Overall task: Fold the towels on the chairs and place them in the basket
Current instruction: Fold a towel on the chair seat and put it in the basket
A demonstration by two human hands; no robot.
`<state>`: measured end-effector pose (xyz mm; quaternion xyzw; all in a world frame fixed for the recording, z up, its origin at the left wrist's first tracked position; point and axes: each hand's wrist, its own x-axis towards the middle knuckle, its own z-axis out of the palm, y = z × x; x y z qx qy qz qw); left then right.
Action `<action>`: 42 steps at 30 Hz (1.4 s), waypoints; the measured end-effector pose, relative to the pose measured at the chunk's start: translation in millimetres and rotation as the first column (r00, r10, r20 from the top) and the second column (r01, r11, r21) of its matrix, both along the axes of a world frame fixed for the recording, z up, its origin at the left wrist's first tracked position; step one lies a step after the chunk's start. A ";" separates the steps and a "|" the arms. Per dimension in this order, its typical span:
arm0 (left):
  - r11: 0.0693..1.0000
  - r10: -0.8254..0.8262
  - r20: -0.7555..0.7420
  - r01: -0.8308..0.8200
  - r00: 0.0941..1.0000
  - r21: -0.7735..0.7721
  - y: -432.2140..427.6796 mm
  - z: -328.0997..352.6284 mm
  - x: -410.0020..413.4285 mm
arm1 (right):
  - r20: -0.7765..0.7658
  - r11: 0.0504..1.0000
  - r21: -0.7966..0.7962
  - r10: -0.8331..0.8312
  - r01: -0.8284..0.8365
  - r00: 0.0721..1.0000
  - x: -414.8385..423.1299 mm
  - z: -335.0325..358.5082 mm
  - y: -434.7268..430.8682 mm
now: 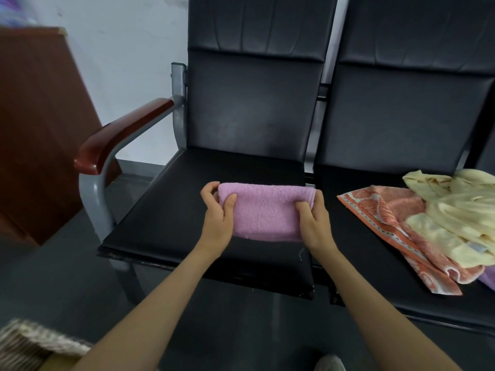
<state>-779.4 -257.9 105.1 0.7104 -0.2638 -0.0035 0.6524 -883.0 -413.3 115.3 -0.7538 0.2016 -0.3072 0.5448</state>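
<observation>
Woven basket [32,341] is sitting nearest, at the lower left corner. Beyond it, the left hand [217,210] and right hand [313,220] are each gripping an end of the folded pink towel [265,212] over the left chair [166,218] seat. Farther right, an orange towel [388,215] and a yellow towel [455,218] are lying heaped on the right chair [375,277].

Reaches forward with both bare forearms, angled in toward each other from the lower edge of the view. Grips the left end of the folded pink towel [263,210] with the left hand [218,210], thumb pressed on top, fingers curled round the end. Grips the right end with the right hand [314,220] likewise. Holds both wrists nearly straight, backs of hands up.
</observation>
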 end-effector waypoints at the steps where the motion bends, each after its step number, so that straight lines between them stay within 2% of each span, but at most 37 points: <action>1: 1.000 0.017 0.034 -0.017 0.999 0.004 0.8 -1.3 0.9 | -0.011 1.000 -0.022 -0.006 0.006 1.000 0.4 -0.3 0.1; 5: 0.998 0.042 0.159 -0.050 0.986 0.045 7.7 -7.2 9.9 | -0.027 0.993 -0.084 0.075 -0.077 0.997 1.4 -0.2 0.4; 8: 0.992 0.019 0.194 -0.042 0.981 0.115 16.9 -8.2 14.3 | -0.041 0.970 -0.203 0.129 -0.134 0.991 2.4 -2.9 2.1; 10: 0.984 -0.002 0.132 -0.022 0.991 0.175 24.7 -4.8 15.8 | -0.052 0.951 -0.261 0.155 -0.163 0.987 4.6 -4.2 5.0; 14: 0.975 -0.025 -0.042 0.034 0.999 0.219 46.5 6.4 20.8 | -0.079 0.943 -0.269 0.180 -0.195 0.980 10.0 -3.0 28.3; 17: 0.951 -0.125 -0.232 0.183 0.965 0.250 76.6 22.1 27.1 | -0.083 0.944 -0.264 0.183 -0.198 0.980 17.3 -3.2 50.1; 20: 0.921 -0.214 -0.297 0.294 0.931 0.256 120.8 26.6 35.9 | -0.193 0.921 -0.256 0.248 -0.293 0.949 29.7 2.2 75.2; 24: 0.941 -0.159 -0.319 0.241 0.934 0.237 200.0 12.2 53.4 | -0.303 0.827 -0.101 0.504 -0.553 0.809 51.2 10.9 132.2; 26: 0.930 -0.060 -0.302 0.164 0.951 0.329 242.8 1.8 57.4 | -0.347 0.749 -0.026 0.615 -0.662 0.708 62.6 8.8 170.3; 28: 0.902 0.046 -0.253 0.069 0.966 0.425 284.0 -9.5 57.6 | -0.432 0.667 -0.031 0.663 -0.745 0.611 77.0 3.5 209.0; 31: 0.851 0.188 -0.211 -0.052 0.959 0.522 340.8 -27.2 53.2 | -0.554 0.575 -0.028 0.672 -0.817 0.492 102.5 -12.5 264.0; 35: 0.802 0.316 -0.195 -0.152 0.928 0.578 405.0 -63.4 38.9 | -0.695 0.524 0.014 0.617 -0.851 0.369 127.1 -46.9 332.3; 39: 0.704 0.329 -0.112 -0.164 0.938 0.691 463.2 -111.4 22.6 | -0.845 0.390 0.004 0.494 -0.921 0.205 134.7 -88.0 390.4; 42: 0.646 0.326 -0.107 -0.139 0.939 0.750 495.5 -143.9 4.3 | -0.887 0.298 0.036 0.450 -0.954 0.107 129.7 -123.5 426.1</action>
